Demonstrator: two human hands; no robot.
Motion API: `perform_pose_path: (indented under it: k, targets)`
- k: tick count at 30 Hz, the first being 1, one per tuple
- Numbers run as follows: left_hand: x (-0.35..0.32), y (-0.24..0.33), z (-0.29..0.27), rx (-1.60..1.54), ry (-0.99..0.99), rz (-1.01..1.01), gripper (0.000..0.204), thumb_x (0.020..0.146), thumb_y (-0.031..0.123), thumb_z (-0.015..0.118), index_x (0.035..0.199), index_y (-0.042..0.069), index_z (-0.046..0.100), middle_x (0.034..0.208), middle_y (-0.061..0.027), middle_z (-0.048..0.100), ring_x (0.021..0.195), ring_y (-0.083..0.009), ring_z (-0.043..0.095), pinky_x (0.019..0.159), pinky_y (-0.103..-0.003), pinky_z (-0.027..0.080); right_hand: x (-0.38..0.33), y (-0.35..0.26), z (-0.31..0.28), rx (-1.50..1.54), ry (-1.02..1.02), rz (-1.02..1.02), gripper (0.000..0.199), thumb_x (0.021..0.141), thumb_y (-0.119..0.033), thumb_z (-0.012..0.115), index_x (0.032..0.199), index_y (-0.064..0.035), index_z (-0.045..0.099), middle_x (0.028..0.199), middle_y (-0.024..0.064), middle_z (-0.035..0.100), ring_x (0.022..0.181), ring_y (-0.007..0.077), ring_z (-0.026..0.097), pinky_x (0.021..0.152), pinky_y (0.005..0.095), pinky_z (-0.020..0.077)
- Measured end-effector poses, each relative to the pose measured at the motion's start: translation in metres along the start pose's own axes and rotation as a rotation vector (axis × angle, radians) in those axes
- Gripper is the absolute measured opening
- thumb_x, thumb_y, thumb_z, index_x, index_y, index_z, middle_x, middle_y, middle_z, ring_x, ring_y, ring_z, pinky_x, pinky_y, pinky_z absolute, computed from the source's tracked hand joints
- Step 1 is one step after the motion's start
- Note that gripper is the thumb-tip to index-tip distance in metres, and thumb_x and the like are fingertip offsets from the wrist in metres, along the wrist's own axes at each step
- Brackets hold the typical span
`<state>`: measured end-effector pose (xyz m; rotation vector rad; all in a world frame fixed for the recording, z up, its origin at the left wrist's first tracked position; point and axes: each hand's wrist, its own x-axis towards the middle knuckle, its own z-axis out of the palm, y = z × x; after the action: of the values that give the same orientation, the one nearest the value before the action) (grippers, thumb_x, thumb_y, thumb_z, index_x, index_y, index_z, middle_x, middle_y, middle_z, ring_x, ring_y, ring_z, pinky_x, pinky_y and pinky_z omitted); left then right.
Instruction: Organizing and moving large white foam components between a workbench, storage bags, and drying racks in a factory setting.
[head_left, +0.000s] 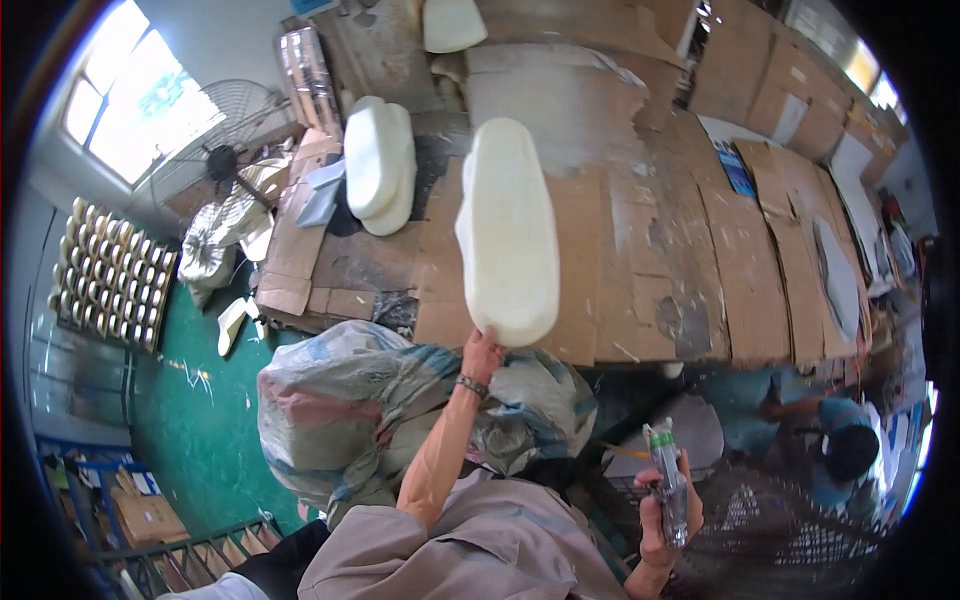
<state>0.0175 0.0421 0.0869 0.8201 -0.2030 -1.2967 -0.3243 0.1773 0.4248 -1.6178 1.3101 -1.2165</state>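
Our left grip [482,357] pinches one cream slab [512,230], two white slabs [372,160] beyond it leftward; our right grip [655,530] clasps one tool [671,485].

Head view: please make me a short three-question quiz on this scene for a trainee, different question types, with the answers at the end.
1. Which of the person's hands grips the long pale piece?
2. True or false: the person's right hand is empty.
3. In the picture, where do the overlapping pale pieces lie relative to the held piece?
a) to its left
b) to its right
c) on top of it

Key:
1. The left hand.
2. False; it holds a transparent-looking tool with a green part.
3. a
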Motion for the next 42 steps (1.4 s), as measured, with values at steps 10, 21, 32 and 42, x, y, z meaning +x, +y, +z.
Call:
perform_pose_path:
  k: [10, 21, 32, 42]
  targets:
    - [-0.003, 0.062, 0.066, -0.238, -0.063, 0.129, 0.065, 0.090, 0.033, 0.078, 0.141, 0.006, 0.049, 0.136, -0.0026, 0.061, 0.120, -0.0160, 0.060, 0.097, -0.030, 0.053, 0.040, -0.001, 0.059, -0.021, -0.136, 0.179, 0.056, 0.093, -0.026, 0.071, 0.133, 0.0112, 0.056, 0.097, 0.0144, 0.070, 0.084, 0.0187, 0.065, 0.082, 0.0315, 0.0525]
    - [-0.011, 0.086, 0.065, 0.284, 0.319, 0.100, 0.041, 0.095, 0.015, 0.073, 0.127, -0.005, 0.058, 0.111, -0.0070, 0.070, 0.087, -0.0098, 0.066, 0.071, -0.025, 0.055, 0.081, 0.013, 0.110, -0.136, -0.319, 0.187, 0.059, 0.093, -0.016, 0.069, 0.141, 0.0119, 0.050, 0.094, 0.0131, 0.071, 0.085, 0.0190, 0.067, 0.081, 0.0303, 0.0531]
    - [-0.031, 0.080, 0.127, 0.182, 0.405, 0.103, 0.082, 0.073, 0.017, 0.091, 0.135, -0.007, 0.044, 0.111, -0.0144, 0.066, 0.095, -0.0184, 0.066, 0.084, -0.031, 0.057, 0.088, 0.043, 0.137, -0.148, -0.278, 0.237, 0.051, 0.094, -0.005, 0.066, 0.141, 0.0073, 0.052, 0.097, 0.0109, 0.071, 0.087, 0.0152, 0.065, 0.083, 0.0287, 0.0527]
    - [-0.021, 0.063, 0.082, 0.686, 0.514, 0.351, 0.071, 0.074, 0.023, 0.087, 0.133, -0.002, 0.057, 0.114, -0.0143, 0.055, 0.090, -0.0215, 0.062, 0.081, -0.033, 0.054, 0.128, 0.139, 0.187, -0.007, -0.036, 0.447, 0.027, 0.097, -0.014, 0.069, 0.118, 0.0025, 0.067, 0.105, 0.0096, 0.073, 0.078, 0.0089, 0.067, 0.045, 0.0197, 0.0403]
